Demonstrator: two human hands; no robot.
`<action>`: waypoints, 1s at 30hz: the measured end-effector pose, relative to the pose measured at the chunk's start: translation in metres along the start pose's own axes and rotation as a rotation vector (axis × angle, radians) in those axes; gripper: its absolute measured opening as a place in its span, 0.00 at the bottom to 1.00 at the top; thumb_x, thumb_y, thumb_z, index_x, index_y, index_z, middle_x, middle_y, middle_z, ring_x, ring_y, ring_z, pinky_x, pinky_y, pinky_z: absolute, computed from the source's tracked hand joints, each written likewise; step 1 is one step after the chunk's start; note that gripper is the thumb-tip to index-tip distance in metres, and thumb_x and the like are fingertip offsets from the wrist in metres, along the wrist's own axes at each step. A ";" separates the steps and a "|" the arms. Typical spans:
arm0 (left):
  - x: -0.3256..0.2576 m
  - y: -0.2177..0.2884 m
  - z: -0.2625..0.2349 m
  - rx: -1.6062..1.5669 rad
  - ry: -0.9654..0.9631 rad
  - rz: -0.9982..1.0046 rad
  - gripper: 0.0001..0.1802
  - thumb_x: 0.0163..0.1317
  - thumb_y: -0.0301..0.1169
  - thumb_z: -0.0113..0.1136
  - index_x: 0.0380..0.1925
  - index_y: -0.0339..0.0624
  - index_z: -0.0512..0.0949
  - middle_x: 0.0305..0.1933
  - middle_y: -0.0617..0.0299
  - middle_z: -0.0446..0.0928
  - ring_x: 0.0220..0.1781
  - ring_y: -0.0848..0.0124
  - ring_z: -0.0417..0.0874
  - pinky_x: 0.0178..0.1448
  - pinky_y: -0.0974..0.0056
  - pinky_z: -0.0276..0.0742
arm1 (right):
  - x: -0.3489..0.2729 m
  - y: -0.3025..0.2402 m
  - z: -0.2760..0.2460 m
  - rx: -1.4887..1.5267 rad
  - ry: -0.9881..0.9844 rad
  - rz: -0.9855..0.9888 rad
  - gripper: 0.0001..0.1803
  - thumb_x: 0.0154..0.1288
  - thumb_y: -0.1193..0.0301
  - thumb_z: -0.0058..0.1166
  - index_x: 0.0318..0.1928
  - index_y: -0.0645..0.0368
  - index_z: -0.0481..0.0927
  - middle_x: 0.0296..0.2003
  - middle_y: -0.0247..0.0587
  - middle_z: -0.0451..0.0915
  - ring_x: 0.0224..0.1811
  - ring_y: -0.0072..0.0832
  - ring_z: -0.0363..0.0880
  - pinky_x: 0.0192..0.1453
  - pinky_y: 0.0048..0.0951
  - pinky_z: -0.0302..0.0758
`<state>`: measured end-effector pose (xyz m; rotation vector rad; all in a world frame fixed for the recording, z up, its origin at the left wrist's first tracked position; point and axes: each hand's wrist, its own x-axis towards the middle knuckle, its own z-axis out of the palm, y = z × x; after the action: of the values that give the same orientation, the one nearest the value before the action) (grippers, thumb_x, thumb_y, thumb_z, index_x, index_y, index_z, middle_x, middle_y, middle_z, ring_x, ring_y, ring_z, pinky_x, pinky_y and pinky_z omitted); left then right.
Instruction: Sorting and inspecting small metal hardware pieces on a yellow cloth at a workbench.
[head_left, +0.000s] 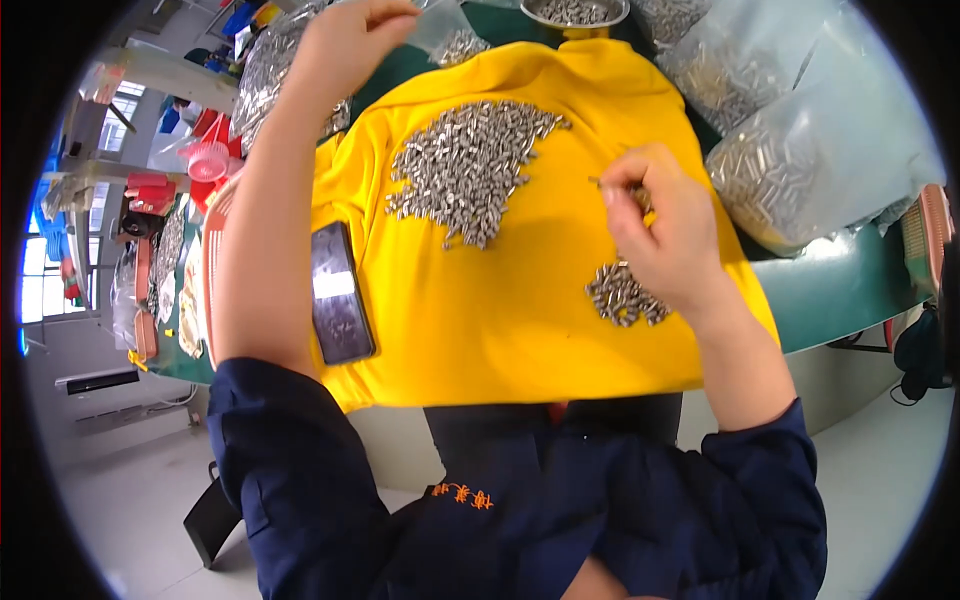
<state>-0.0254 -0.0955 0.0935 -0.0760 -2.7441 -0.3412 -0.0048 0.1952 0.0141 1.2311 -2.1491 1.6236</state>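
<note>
Near edge: a black rectangular phone [342,295] lies on a smooth yellow cloth [500,330], its long axis pointing away from the person; the cloth covers part of a green bench [815,300]. To the right, a small pile of shiny, dark-grey metal pieces [612,295] sits just below the right hand [628,192], whose fingers are drawn together and appear to pinch short metal pieces. Farther in, a broad heap of short silver-grey metal cylinders [465,170] lies left of these fingertips, apart from them; its pieces share no common axis, and the right hand is the nearer. Beyond the heap, the left hand [385,18] has bent fingers beside a clear plastic bag [437,30]; whether it grips the bag cannot be told. Far edge: a round metal bowl [575,26].
</note>
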 end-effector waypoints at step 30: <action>-0.162 0.054 0.043 0.004 -0.342 -0.067 0.08 0.47 0.26 0.54 0.29 0.38 0.76 0.31 0.54 0.76 0.34 0.59 0.76 0.40 0.63 0.71 | -0.001 0.019 0.013 -0.013 0.022 0.103 0.05 0.53 0.74 0.46 0.32 0.61 0.70 0.22 0.36 0.73 0.21 0.19 0.67 0.25 0.20 0.64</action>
<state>0.1146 -0.0341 0.0067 -0.0442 -3.0914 -0.3701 -0.0128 0.1857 -0.0053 1.1109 -2.2398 1.6514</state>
